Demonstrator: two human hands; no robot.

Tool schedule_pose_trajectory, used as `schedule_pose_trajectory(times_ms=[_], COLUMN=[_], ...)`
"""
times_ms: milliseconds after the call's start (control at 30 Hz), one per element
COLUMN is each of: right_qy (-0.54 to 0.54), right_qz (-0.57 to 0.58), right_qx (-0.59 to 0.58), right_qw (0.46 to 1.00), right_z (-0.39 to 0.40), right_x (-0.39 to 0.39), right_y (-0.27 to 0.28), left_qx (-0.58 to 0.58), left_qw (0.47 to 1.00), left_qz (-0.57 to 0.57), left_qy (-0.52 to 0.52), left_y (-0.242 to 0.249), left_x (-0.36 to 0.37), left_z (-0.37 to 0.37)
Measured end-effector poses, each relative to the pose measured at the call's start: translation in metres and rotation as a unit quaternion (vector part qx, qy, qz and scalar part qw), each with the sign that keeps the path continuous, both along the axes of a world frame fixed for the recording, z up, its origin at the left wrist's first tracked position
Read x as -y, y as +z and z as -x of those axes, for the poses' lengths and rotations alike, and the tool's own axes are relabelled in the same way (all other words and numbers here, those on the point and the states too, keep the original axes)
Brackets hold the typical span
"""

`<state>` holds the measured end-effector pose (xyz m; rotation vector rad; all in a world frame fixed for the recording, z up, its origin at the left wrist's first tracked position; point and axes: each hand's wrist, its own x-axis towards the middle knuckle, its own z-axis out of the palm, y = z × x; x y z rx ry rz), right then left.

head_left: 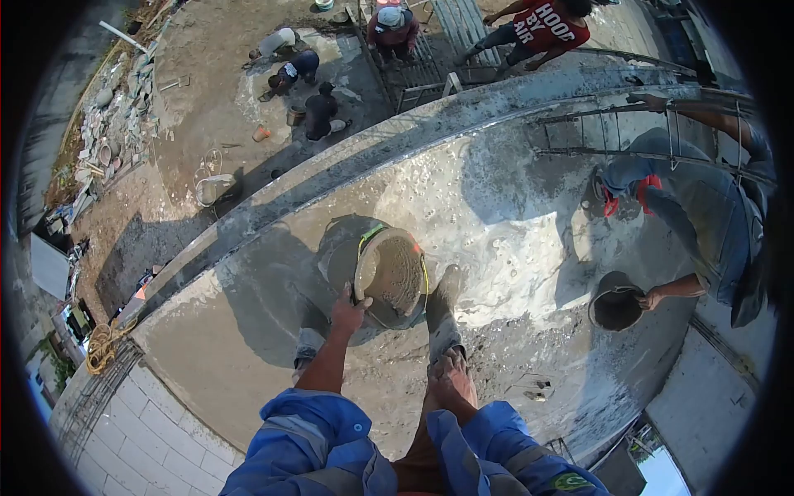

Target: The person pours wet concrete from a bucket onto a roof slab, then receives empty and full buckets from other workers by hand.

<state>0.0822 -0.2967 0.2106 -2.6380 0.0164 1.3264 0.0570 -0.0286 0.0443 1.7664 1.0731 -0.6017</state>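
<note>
My left hand (349,311) grips the near-left rim of a bucket (361,266), fingers wrapped over its edge. The bucket is tilted, and its inside is coated with grey, grainy wet mortar (399,269). A green and yellow cord hangs around its rim. What lies beneath the bucket is partly hidden. My right hand (452,379) rests on my lower right leg, just above a mortar-covered boot (447,302), holding no object that I can see. My other boot (310,335) stands left of the bucket on the wet surface.
At right, a co-worker's hand (653,299) holds a dark bucket (616,302). A metal rebar frame (612,150) extends above. A curved concrete edge (273,194) borders the slab, with several people working on lower ground. Coiled yellow rope (101,347) lies at left.
</note>
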Motion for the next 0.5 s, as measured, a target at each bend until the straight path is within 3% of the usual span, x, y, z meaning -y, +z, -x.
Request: schedule_pose_trajectory(times_ms=[67, 133, 200, 267, 300, 367, 467, 500], right_qy=[-0.025, -0.007, -0.092, -0.212, -0.282, -0.239, -0.271, -0.268], right_qz=[0.018, -0.027, -0.006, -0.043, -0.070, 0.010, 0.221, 0.293], right_qx=[0.001, 0.029, 0.021, 0.015, 0.025, 0.191, 0.299, 0.313], right_qw=[1.000, 0.999, 0.996, 0.976, 0.956, 0.952, 0.888, 0.863], right_z=[0.002, 0.012, 0.011, 0.015, 0.015, -0.004, -0.044, -0.054], right_x=[0.003, 0.014, 0.017, 0.035, 0.051, 0.075, 0.128, 0.147], right_y=[-0.001, -0.011, -0.009, -0.028, -0.046, -0.060, -0.097, -0.108], left_qx=[-0.019, 0.059, 0.055, 0.132, 0.137, 0.025, 0.086, 0.083], left_qw=[0.999, 0.995, 0.994, 0.991, 0.990, 0.994, 0.984, 0.985], left_qz=[0.042, 0.065, 0.095, -0.019, -0.013, 0.107, 0.141, 0.136], left_qy=[-0.010, 0.044, 0.024, -0.028, -0.045, 0.002, 0.069, 0.063], left_y=[0.003, -0.016, 0.002, -0.071, -0.056, 0.003, -0.030, -0.018], left_x=[0.000, 0.001, -0.004, -0.005, -0.007, -0.013, -0.025, -0.025], left_z=[0.000, 0.011, -0.002, 0.051, 0.033, -0.004, 0.026, 0.016])
